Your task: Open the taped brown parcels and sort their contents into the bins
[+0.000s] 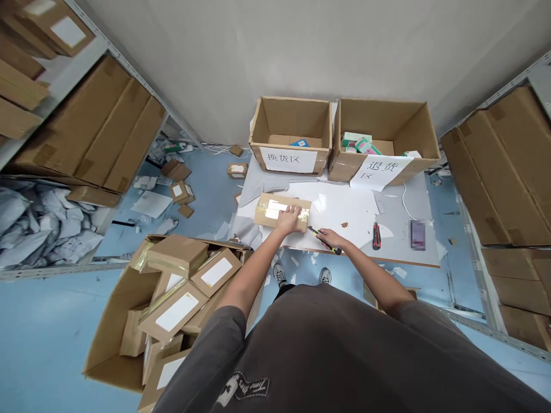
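A taped cardboard box (263, 211) with a white label lies on the white table (413, 198). My left hand (289, 219) rests on the right part of its top, fingers spread over the label and tape. In my right hand (331, 238) is a utility knife (322, 240), yellow and black, its tip pointing at the box's near right corner. Whether the blade touches the cardboard I cannot tell. A second utility knife (376, 236), red and black, lies on the table to the right.
Two open cartons with paper signs stand at the back: the left carton (290, 123) holds a blue item, the right carton (383, 120) several small boxes. A large carton of parcels (107, 338) sits at lower left. Shelves flank both sides. A phone (417, 236) lies at the table's right.
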